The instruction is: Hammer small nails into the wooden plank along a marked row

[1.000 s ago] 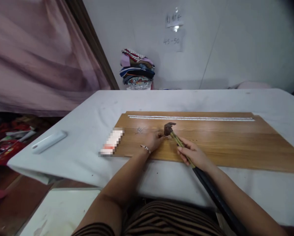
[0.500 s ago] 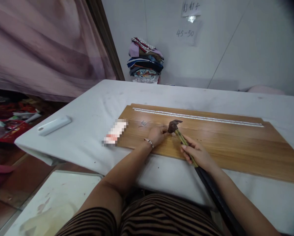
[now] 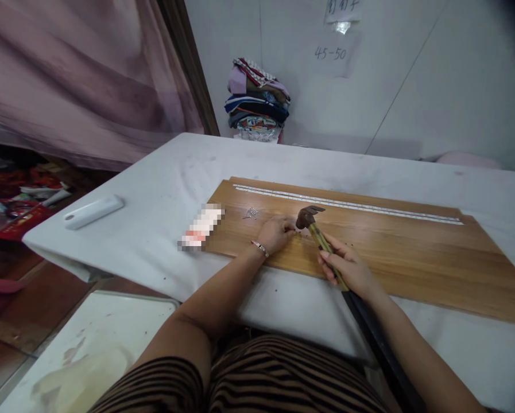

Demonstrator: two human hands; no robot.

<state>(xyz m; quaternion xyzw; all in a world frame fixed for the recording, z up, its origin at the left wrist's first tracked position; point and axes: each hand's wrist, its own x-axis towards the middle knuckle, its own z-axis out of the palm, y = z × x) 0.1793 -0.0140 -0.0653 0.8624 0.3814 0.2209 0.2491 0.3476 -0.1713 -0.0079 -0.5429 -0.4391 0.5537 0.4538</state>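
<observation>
My right hand (image 3: 345, 265) is wrapped round the handle of a claw hammer (image 3: 305, 218), which has a rusty head, a yellowish upper handle and a long dark lower handle. The hammer head hovers just right of my left fingertips, over the board. My left hand (image 3: 278, 234) rests on the wooden board (image 3: 382, 252), thumb and fingers pinched at what looks like a nail, mostly hidden by the fingers. Several loose nails (image 3: 251, 214) lie on the board to the left of that hand. Small dark specks dot the wood near the fingertips.
Two white measuring strips (image 3: 347, 205) run along the board's far side. A blurred-out flat item (image 3: 202, 226) lies at its left end. The white-covered table (image 3: 154, 183) also bears a white oblong object (image 3: 94, 212). Folded cloths (image 3: 257, 103) are stacked by the wall.
The hammer head has shifted slightly right, away from my left fingertips. My left hand keeps its pinch on the board. The whole view has shifted slightly.
</observation>
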